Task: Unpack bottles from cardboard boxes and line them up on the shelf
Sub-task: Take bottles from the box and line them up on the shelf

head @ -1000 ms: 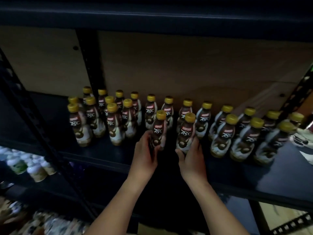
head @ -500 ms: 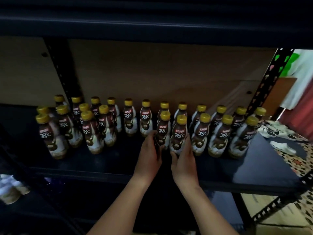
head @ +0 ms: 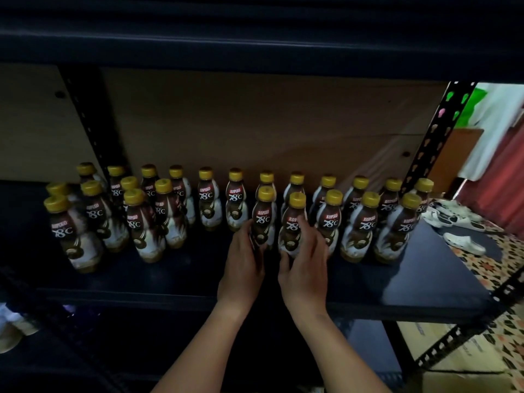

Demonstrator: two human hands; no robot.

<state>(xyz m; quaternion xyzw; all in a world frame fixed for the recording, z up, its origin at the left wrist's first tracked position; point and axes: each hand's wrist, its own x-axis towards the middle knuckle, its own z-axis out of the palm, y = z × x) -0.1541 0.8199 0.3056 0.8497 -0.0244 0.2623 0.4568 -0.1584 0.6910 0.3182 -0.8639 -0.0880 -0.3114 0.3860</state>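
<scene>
Several brown coffee bottles with yellow caps stand in two rows on the dark shelf [head: 411,282]. My left hand [head: 243,265] grips the lower part of one front-row bottle [head: 264,217]. Beside it my right hand [head: 304,259] grips the neighbouring front-row bottle [head: 295,222], fingers curled round its body. Both bottles stand upright on the shelf, close to the front-row bottles [head: 365,225] on the right. A looser cluster of bottles [head: 136,219] stands at the left.
A black perforated upright [head: 436,137] bounds the shelf on the right, another upright [head: 85,114] stands at the back left. A cardboard box [head: 459,350] lies on the floor at lower right. White shoes [head: 462,242] lie on the patterned floor beyond.
Both hands slid their two bottles back and right, closing up against the front row on the right. The camera view shifted right.
</scene>
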